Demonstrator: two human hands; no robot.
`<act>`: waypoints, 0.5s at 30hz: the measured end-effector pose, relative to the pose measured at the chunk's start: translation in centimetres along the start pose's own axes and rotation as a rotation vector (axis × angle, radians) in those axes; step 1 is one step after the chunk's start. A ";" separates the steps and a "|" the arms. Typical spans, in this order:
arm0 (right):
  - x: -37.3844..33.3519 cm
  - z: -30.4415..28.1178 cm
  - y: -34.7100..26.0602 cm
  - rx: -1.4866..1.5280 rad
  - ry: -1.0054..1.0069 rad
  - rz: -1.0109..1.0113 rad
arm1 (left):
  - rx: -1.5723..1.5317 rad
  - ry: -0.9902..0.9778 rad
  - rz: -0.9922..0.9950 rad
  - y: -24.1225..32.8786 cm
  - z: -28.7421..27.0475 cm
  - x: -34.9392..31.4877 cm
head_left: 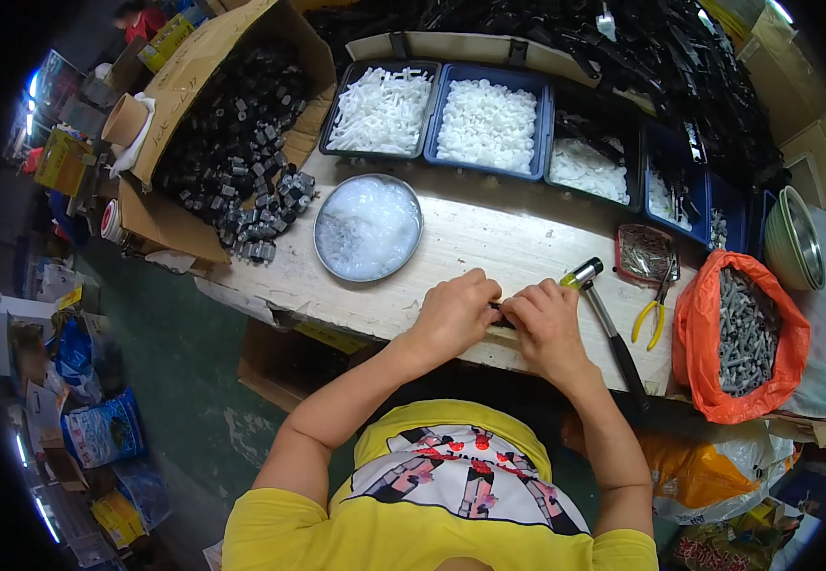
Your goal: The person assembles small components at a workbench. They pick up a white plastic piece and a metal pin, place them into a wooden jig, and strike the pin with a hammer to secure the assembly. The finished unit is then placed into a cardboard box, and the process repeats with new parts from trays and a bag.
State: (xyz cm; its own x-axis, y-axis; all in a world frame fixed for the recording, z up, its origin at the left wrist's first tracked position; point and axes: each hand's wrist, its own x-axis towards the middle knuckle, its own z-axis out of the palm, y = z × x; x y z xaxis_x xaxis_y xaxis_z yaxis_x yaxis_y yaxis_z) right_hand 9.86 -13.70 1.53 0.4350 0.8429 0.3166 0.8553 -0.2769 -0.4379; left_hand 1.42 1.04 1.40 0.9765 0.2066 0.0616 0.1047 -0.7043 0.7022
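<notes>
Where hands (pixel 500 322) meet, small black part (pixel 498 306).

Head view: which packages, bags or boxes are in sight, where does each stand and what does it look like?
Open brown cardboard box: upper left of bench, spilling small black parts.
Orange plastic bag: right bench edge, open, full of grey pieces.
Blue printed plastic bag: floor, lower left.
Yellow printed carton: far left, beside the box.

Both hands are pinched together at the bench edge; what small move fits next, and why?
Probably keep pressing the small dark part together: left hand and right hand both pinch it over the wooden bench, with the hammer lying unused beside them.
</notes>
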 end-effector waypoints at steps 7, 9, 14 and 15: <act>-0.3 -6.4 9.2 -0.361 0.233 0.294 | 0.176 -0.227 0.154 2.4 -2.3 6.9; -0.5 -7.2 11.6 -0.500 0.172 0.381 | 0.135 -0.023 0.193 3.5 -1.1 11.5; 0.3 -6.2 13.5 -0.607 0.004 0.460 | 0.434 0.002 0.168 4.5 2.7 21.2; 0.4 -5.9 13.8 -0.606 -0.032 0.476 | 0.455 -0.032 0.163 4.6 3.1 22.0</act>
State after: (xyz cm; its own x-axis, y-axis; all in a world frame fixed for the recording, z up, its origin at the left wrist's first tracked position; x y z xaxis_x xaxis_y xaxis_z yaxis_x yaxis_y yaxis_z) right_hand 23.53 -19.92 0.60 0.7941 0.5802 0.1811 0.5870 -0.8094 0.0195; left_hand 23.98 0.24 3.73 0.9915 0.0527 0.1187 0.0144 -0.9528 0.3032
